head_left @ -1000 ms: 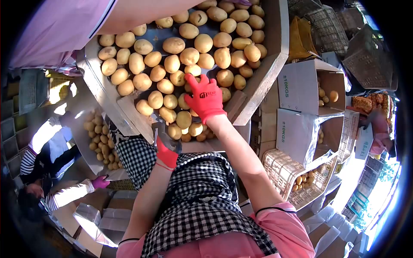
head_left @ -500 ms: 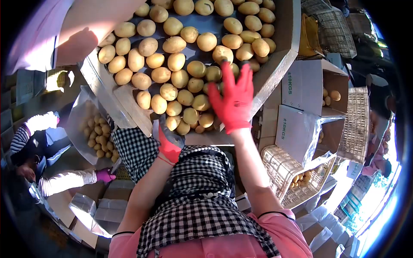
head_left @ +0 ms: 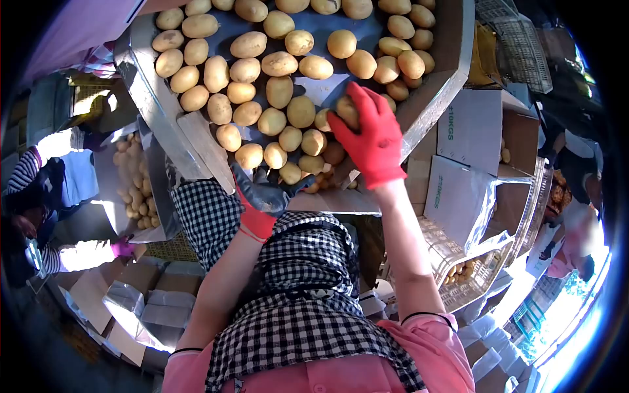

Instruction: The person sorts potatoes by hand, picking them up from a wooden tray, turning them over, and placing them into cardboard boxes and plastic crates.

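Potatoes [head_left: 278, 63] are fenced by a board [head_left: 436, 95] beside the right hand [head_left: 375, 141], wrapped round one; the left hand [head_left: 261, 204] is spread.

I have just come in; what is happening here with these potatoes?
A person in red gloves is working over a tray of potatoes. The right-hand grip is around one potato towards the tray's right side; I cannot tell whether it is lifted. The left-hand grip is open at the tray's near edge, with no potato in it. Many potatoes lie loose in the tray.
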A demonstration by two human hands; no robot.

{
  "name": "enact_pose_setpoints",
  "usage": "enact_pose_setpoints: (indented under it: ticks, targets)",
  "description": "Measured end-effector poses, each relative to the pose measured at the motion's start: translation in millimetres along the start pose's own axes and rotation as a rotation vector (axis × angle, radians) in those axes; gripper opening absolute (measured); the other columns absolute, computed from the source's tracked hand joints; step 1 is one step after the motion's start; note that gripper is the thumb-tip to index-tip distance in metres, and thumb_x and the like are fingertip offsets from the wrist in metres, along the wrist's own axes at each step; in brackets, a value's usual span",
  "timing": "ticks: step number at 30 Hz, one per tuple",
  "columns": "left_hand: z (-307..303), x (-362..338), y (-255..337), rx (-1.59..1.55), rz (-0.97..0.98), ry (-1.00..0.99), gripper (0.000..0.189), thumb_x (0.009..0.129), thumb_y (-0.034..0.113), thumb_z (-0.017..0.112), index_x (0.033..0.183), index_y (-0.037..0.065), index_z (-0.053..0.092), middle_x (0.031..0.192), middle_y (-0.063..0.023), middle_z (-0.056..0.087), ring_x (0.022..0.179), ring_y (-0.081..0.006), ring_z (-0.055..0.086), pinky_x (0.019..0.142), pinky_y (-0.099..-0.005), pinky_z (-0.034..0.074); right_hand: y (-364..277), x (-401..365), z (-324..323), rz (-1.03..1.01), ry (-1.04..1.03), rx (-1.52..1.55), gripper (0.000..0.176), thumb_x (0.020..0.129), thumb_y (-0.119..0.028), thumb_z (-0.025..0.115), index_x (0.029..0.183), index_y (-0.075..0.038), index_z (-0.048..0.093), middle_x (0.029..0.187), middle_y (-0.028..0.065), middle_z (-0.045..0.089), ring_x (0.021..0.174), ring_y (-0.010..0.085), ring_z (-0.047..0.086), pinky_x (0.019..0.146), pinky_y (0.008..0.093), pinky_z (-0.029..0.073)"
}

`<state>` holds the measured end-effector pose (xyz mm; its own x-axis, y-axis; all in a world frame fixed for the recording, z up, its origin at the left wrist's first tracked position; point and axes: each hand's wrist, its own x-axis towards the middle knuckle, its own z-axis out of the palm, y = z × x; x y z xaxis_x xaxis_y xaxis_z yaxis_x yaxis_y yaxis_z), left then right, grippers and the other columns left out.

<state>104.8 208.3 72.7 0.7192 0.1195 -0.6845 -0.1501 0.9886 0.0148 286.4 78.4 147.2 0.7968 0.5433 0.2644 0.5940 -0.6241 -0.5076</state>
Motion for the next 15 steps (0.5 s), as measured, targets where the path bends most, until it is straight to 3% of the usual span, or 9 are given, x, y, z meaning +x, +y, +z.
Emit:
enact_pose_setpoints:
  ticks: [2,3,5,7,8,9,11,13,15]
  targets:
    - [-0.9,1.0,0.0,0.004,-0.001,0.019,0.106,0.075,0.078,0.058,0.151,0.010,0.028,0.155,-0.0146,0.029,0.140,-0.0399,0.032,0.107,-0.0722,0.030,33.9,-11.2,-71.1,-0.095,0.356,-0.273,0.058,0.076,-0.024,0.081,0.126,-0.006,0.058,0.124,0.0173,0.059,0.105,0.0366,0.061,0.089,0.0432,0.052]
    - [2.8,0.2,0.1,-0.015,-0.012,0.015,0.107,0.074,0.078,0.059,0.151,0.010,0.029,0.154,-0.0150,0.030,0.140,-0.0398,0.033,0.108,-0.0708,0.030,63.0,-11.7,-104.3,0.030,0.503,-0.327,0.059,0.081,-0.027,0.076,0.129,-0.003,0.053,0.125,0.0220,0.056,0.109,0.0397,0.058,0.090,0.0472,0.050]
    - [1.5,1.6,-2.3,0.024,0.008,0.060,0.104,0.075,0.078,0.058,0.149,0.010,0.032,0.152,-0.0143,0.033,0.138,-0.0391,0.036,0.108,-0.0673,0.032,75.7,-14.3,-135.8,0.825,0.410,-0.808,0.061,0.085,-0.033,0.070,0.134,-0.005,0.047,0.128,0.0262,0.050,0.115,0.0460,0.051,0.091,0.0546,0.046]
    - [-12.0,8.4,-0.9,0.010,-0.003,0.097,0.102,0.075,0.079,0.057,0.147,0.011,0.035,0.151,-0.0130,0.036,0.136,-0.0372,0.039,0.107,-0.0653,0.034,58.1,-13.6,-92.9,0.380,0.228,-0.681,0.068,0.086,-0.040,0.067,0.143,-0.012,0.043,0.134,0.0332,0.045,0.121,0.0535,0.043,0.103,0.0564,0.037]
    - [-15.9,10.8,-0.9,0.018,0.020,0.118,0.098,0.075,0.079,0.056,0.146,0.013,0.038,0.149,-0.0101,0.039,0.135,-0.0347,0.039,0.107,-0.0632,0.034,30.3,-10.2,-42.3,0.148,0.241,-0.559,0.066,0.080,-0.036,0.071,0.136,-0.009,0.047,0.133,0.0311,0.045,0.123,0.0542,0.042,0.102,0.0593,0.035]
    - [-7.5,9.4,-5.5,0.129,0.136,0.276,0.088,0.080,0.075,0.054,0.142,0.014,0.043,0.146,-0.0068,0.043,0.134,-0.0306,0.041,0.109,-0.0585,0.033,-2.7,-10.5,-1.2,0.076,0.126,-0.359,0.068,0.080,-0.039,0.070,0.137,-0.011,0.047,0.138,0.0321,0.042,0.128,0.0539,0.038,0.106,0.0595,0.032]
    - [-38.6,14.2,-3.0,0.198,0.134,0.244,0.063,0.088,0.061,0.056,0.133,0.017,0.051,0.124,-0.0016,0.060,0.114,-0.0185,0.057,0.096,-0.0375,0.048,-42.3,-50.4,85.6,0.182,-0.179,-0.232,0.077,0.082,-0.050,0.064,0.147,-0.017,0.040,0.145,0.0379,0.029,0.133,0.0592,0.028,0.109,0.0625,0.026]
    - [-31.5,10.4,-13.9,0.160,0.268,0.023,0.041,0.097,0.042,0.054,0.129,0.016,0.053,0.117,-0.0008,0.064,0.107,-0.0182,0.061,0.090,-0.0332,0.051,-75.6,-81.3,87.9,0.142,-0.345,-0.239,0.083,0.082,-0.054,0.063,0.151,-0.019,0.032,0.149,0.0383,0.019,0.135,0.0621,0.021,0.111,0.0641,0.022]
    - [-11.4,4.5,-13.8,0.109,0.189,0.139,0.041,0.098,0.046,0.052,0.124,0.015,0.057,0.115,-0.0010,0.064,0.107,-0.0192,0.061,0.090,-0.0358,0.051,-57.6,-83.2,83.2,0.272,-0.263,-0.115,0.088,0.084,-0.055,0.063,0.155,-0.018,0.024,0.151,0.0408,0.012,0.136,0.0639,0.015,0.111,0.0652,0.020]
